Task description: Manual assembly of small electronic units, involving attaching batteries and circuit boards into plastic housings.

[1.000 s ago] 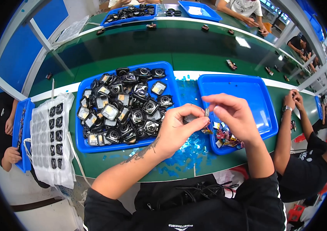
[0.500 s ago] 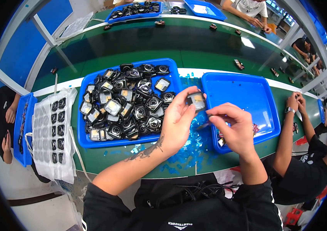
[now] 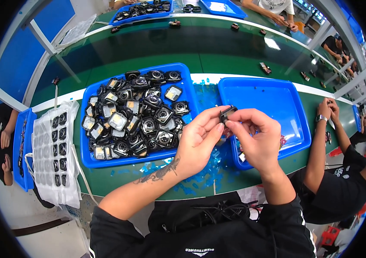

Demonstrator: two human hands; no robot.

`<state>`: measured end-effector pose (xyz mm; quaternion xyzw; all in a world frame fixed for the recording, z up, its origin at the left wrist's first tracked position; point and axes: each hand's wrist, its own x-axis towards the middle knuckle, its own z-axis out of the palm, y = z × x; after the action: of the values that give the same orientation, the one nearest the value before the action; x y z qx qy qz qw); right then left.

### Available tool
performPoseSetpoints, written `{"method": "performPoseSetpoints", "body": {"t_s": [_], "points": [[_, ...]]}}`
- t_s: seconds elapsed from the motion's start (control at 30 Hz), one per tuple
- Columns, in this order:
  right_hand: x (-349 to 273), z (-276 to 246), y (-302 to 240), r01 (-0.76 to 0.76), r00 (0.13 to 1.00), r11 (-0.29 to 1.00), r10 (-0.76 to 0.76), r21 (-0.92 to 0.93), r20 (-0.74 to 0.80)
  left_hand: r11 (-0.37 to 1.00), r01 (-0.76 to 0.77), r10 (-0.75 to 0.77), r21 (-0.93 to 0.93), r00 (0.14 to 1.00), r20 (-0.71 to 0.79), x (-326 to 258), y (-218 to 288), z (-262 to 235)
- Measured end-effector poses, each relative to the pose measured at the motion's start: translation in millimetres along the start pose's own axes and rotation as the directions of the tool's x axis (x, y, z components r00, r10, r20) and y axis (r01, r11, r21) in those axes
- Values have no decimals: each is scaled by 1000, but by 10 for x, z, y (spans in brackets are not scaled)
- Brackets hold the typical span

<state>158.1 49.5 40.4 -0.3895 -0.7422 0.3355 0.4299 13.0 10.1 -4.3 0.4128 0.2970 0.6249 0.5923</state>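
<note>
Over the gap between two blue trays, my left hand [image 3: 200,139] grips a small black watch case [image 3: 227,112] between thumb and fingers. The case is tilted up, its face mostly turned out of sight. My right hand [image 3: 258,135] is closed, thumb and fingertips pinched at the case's right edge. Whether those fingertips also hold some small part is hidden. To the left stands a blue tray [image 3: 84,144] heaped with similar black watch cases [image 3: 150,124], several showing a pale, clear-windowed side. Under my hands lie scattered blue film pieces [image 3: 206,170].
A second blue tray [image 3: 301,112] at the right holds a few small parts near its front corner. White moulded sheets [image 3: 43,146] with black pieces stand far left. Beyond runs a green conveyor [image 3: 183,47] with small assemblies. Co-workers' arms [image 3: 316,150] are close at right.
My right hand has moved in from beside the watch case to meet it. The case has been tipped from showing its pale windowed side to nearly edge-on. The view has shifted slightly.
</note>
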Motion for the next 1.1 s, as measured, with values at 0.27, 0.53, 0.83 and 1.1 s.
{"method": "performPoseSetpoints", "body": {"t_s": [0.27, 0.53, 0.83, 1.1], "points": [[19, -44, -20, -27, 998, 998, 29, -48, 52, 1000, 15, -15, 15, 1000, 12, -22, 3, 5], [44, -66, -16, -14, 997, 998, 19, -65, 78, 997, -7, 7, 70, 1000, 4, -52, -21, 6], [56, -119, 2, 30, 1000, 986, -30, -166, 3, 997, -15, 11, 80, 999, 45, -74, 15, 19], [13, -162, 165, -206, 976, 893, 215, 400, 22, 989, -87, 64, -123, 982, -175, 26, 86, 113]]}}
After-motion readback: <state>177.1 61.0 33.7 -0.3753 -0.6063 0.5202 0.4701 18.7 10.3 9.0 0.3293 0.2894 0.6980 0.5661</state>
